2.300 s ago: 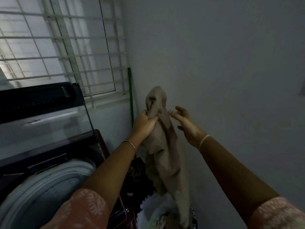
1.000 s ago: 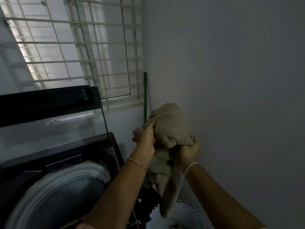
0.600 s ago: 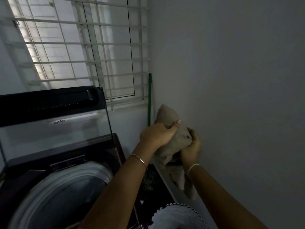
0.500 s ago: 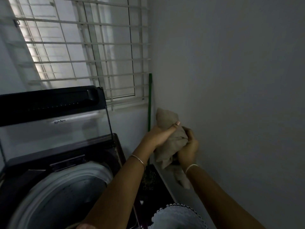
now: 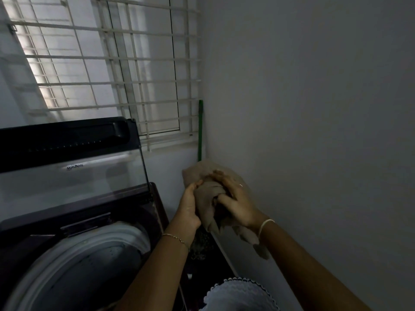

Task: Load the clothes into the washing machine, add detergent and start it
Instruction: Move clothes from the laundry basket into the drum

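A beige garment [image 5: 205,198] is bunched between my two hands, to the right of the washing machine and close to the right wall. My left hand [image 5: 188,207] grips its left side. My right hand [image 5: 235,200] is closed over its top and right side, fingers dug into the cloth. A loose end of the garment hangs below my right wrist. The top-loading washing machine [image 5: 89,221] stands at the lower left with its glass lid [image 5: 74,173] raised and its white-rimmed drum [image 5: 85,272] open.
A white laundry basket [image 5: 238,295] with a scalloped rim sits at the bottom, right of the machine. A green pole [image 5: 200,129] leans in the corner by the barred window [image 5: 107,63]. The plain wall [image 5: 314,131] is close on the right.
The garment hung long from my raised hands; I have gathered it into a bundle and lowered it. My right hand has shifted from under the bundle to over its top.
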Available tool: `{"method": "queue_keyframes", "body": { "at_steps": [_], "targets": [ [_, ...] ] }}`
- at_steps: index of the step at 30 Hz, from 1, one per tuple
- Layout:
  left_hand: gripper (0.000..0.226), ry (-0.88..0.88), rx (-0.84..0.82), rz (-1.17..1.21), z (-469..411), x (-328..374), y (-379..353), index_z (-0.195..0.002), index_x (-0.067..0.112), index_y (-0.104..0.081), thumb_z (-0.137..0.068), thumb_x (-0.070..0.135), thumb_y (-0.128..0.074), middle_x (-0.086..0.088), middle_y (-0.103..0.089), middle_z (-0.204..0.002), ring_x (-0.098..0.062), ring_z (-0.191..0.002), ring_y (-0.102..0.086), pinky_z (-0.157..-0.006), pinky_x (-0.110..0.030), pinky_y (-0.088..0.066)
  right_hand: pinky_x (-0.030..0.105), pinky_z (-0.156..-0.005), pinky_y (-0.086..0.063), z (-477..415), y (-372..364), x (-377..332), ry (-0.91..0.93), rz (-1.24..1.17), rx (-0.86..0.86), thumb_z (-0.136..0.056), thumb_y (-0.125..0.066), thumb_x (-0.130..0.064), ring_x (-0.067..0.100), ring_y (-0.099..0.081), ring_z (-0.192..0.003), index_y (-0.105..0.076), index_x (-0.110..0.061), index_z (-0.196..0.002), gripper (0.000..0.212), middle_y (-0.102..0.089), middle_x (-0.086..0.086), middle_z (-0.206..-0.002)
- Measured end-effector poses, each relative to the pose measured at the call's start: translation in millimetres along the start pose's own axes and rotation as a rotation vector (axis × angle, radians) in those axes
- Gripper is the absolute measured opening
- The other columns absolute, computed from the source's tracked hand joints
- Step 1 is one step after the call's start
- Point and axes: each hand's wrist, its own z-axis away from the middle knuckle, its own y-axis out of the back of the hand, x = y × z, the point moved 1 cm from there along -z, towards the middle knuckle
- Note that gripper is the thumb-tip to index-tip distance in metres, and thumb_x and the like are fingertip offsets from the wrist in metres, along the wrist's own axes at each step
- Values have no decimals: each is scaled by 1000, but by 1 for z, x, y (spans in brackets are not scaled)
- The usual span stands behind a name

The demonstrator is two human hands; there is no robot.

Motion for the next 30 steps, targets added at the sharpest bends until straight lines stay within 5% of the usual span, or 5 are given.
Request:
{"method": "queue_keyframes", "body": {
  "at_steps": [5,13,17,20,30],
  "targets": [
    [39,-38,-8,-5,5,10,-1,-97,1,-68,-92,33,-46,-19,-71,-92,-36,-90,-61,-73,-42,-51,37,-114,-32,-9,2,11,-242,-472,207,-85,-41,-41,14,-45,-130,-56,-38,-118,36,-51,-5,-134],
    [37,-116,-97,157,7,17,-3,-98,4,-67,-94,32,-43,-17,-74,-83,-34,-87,-62,-71,-40,-51,45,-107,-41,-12,8,20,-461,-721,328,-97,-38,-48,27,-50,-125,-43,-18,-139,52,-53,8,-135],
    [40,-181,-207,307,8,18,-10,-99,6,-66,-97,33,-36,-17,-73,-85,-33,-88,-61,-62,-39,-60,43,-86,-51,0,10,29,-665,-1094,279,-96,-30,-57,32,-65,-100,-68,-15,-112,59,-70,14,-109],
    [47,-199,-235,342,2,19,-14,-98,8,-71,-99,34,-32,-18,-70,-96,-34,-85,-68,-72,-44,-58,33,-68,-55,8,8,32,-643,-1313,346,-96,-34,-55,23,-71,-78,-68,-18,-107,52,-71,8,-97],
    [51,-61,-88,-107,-9,13,-4,-126,13,-61,-93,49,-48,-15,-62,-127,-33,-114,-57,-94,-42,-51,41,-80,-59,12,3,23,-479,-1604,452,-87,-35,-68,28,-64,-98,-54,-18,-131,69,-64,10,-116]
  ]
}}
